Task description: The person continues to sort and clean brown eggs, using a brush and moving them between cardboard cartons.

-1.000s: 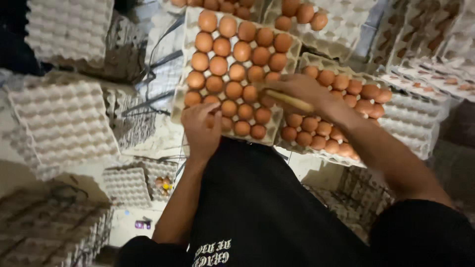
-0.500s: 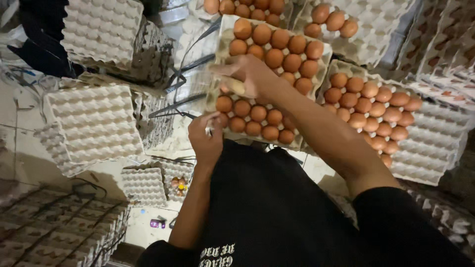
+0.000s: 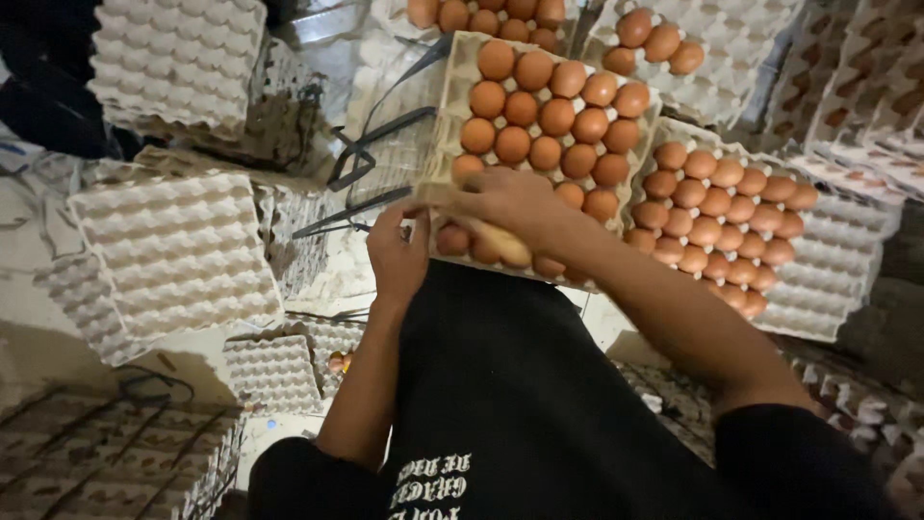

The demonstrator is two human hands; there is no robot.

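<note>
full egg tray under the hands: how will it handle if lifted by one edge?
The egg tray looks like thin moulded pulp, so lifted by one edge it would probably sag. Nearly every cup holds a brown egg, so it is likely heavy for its stiffness. The eggs sit loose and could roll out if it tilts. Both the left hand and right hand grip its near edge.

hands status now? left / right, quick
Left hand: fingers pinching the near-left edge of the egg tray.
Right hand: resting across the tray's eggs; grip unclear.

Left hand (image 3: 397, 252) sits just left of frame centre, bare forearm rising from the lower frame, fingers curled upward. Right hand (image 3: 505, 207) reaches in from the lower right, arm bare, fingers bent, knuckles up.
</note>
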